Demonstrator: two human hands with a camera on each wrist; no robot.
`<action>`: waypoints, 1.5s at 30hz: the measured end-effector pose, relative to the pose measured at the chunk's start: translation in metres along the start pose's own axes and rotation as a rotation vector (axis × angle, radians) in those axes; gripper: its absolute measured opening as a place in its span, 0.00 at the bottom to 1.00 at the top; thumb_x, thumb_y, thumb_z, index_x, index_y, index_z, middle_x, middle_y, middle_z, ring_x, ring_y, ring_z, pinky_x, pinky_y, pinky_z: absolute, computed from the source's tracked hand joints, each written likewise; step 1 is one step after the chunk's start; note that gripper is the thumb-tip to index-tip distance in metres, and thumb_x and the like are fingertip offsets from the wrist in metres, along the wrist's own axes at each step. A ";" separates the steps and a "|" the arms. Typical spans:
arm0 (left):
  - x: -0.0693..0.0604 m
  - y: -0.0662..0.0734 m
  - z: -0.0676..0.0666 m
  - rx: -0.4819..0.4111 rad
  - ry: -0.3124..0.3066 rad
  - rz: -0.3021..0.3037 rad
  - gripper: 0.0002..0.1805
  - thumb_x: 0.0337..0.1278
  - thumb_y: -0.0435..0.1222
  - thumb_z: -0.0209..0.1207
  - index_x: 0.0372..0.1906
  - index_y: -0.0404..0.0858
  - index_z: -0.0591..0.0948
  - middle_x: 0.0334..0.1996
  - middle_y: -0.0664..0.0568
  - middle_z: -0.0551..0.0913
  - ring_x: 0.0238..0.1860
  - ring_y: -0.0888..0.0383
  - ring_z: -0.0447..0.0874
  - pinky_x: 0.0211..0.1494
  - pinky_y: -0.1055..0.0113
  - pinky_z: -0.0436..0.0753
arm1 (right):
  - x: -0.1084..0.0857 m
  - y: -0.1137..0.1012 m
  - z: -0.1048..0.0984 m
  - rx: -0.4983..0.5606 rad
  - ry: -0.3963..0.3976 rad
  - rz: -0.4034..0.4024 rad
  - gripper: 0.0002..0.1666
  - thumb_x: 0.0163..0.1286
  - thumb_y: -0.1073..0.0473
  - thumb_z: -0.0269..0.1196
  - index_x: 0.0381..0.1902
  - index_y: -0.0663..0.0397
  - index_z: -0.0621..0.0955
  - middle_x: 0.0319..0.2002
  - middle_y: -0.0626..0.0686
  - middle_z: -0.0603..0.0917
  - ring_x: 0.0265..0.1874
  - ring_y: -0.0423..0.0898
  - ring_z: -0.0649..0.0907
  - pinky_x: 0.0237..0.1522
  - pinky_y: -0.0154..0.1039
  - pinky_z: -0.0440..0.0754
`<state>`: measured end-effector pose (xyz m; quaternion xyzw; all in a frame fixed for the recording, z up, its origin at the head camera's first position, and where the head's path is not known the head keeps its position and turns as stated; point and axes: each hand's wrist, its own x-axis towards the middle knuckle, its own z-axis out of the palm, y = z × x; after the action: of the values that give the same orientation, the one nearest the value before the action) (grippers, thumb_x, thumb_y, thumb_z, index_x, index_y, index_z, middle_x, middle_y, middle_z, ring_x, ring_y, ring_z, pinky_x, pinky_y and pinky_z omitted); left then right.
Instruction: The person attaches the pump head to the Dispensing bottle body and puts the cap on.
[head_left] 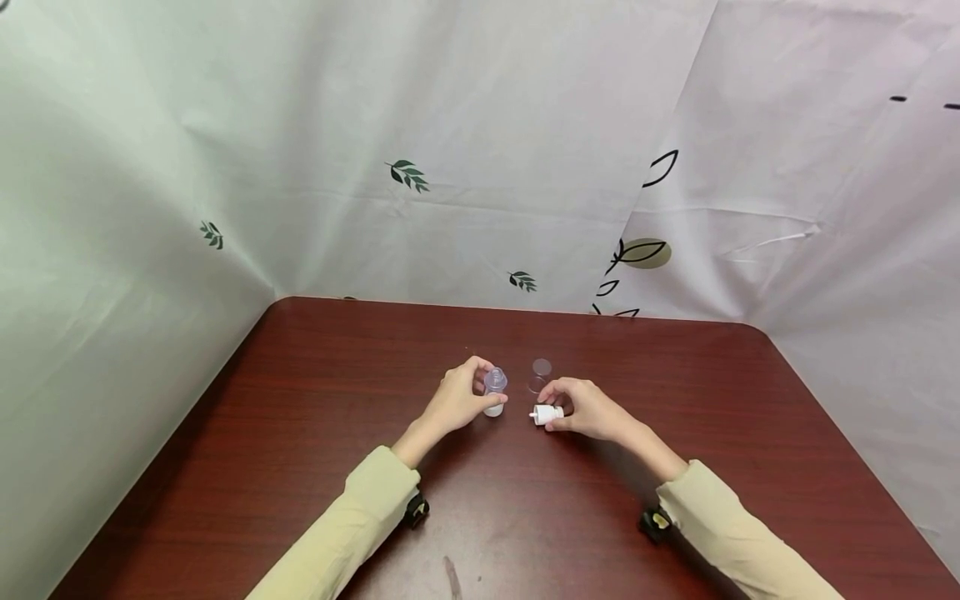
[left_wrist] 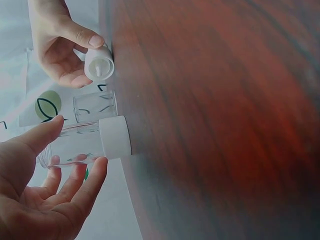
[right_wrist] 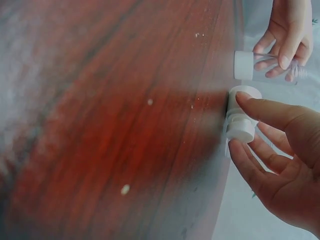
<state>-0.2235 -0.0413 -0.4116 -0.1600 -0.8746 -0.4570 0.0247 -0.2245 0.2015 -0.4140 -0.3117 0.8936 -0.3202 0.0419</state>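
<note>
A clear bottle with a white base stands upright on the table, its open neck up. My left hand holds it, thumb on one side and fingers on the other; the left wrist view shows the clear body between them. To the right, my right hand pinches a white pump piece lying on its side, nozzle towards the bottle. In the right wrist view, the thumb rests on the white piece and a fingertip touches its far end. The two pieces are apart.
A clear, see-through cylinder stands just behind the white piece on the dark red wooden table. Pale leaf-patterned cloth hangs behind the table and at both sides.
</note>
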 end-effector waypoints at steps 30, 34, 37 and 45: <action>-0.001 0.000 0.001 0.046 -0.030 0.016 0.22 0.49 0.35 0.70 0.48 0.36 0.75 0.35 0.47 0.81 0.37 0.53 0.78 0.40 0.66 0.77 | -0.004 -0.001 0.001 -0.076 -0.001 -0.008 0.15 0.52 0.64 0.73 0.38 0.53 0.82 0.32 0.46 0.81 0.32 0.37 0.78 0.34 0.35 0.83; -0.001 0.000 0.000 0.057 -0.039 0.027 0.22 0.50 0.36 0.70 0.48 0.36 0.74 0.34 0.47 0.80 0.37 0.54 0.77 0.39 0.67 0.76 | -0.004 -0.002 0.001 -0.085 0.012 -0.011 0.15 0.52 0.63 0.73 0.38 0.51 0.81 0.33 0.46 0.80 0.33 0.37 0.78 0.34 0.34 0.82; -0.001 0.000 -0.002 0.059 -0.040 0.040 0.22 0.50 0.36 0.69 0.48 0.35 0.74 0.34 0.47 0.79 0.37 0.53 0.77 0.38 0.67 0.75 | -0.003 -0.004 0.001 -0.098 0.031 -0.028 0.16 0.52 0.63 0.73 0.38 0.51 0.81 0.33 0.46 0.80 0.32 0.37 0.77 0.33 0.32 0.80; -0.002 0.001 -0.004 0.054 -0.036 0.043 0.21 0.50 0.35 0.69 0.47 0.36 0.74 0.33 0.47 0.79 0.36 0.53 0.77 0.38 0.67 0.74 | -0.001 -0.006 0.001 -0.105 0.049 -0.031 0.15 0.52 0.63 0.73 0.37 0.51 0.80 0.32 0.46 0.80 0.30 0.37 0.76 0.31 0.29 0.76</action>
<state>-0.2221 -0.0443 -0.4093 -0.1862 -0.8832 -0.4299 0.0232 -0.2201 0.1978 -0.4112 -0.3193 0.9050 -0.2810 -0.0014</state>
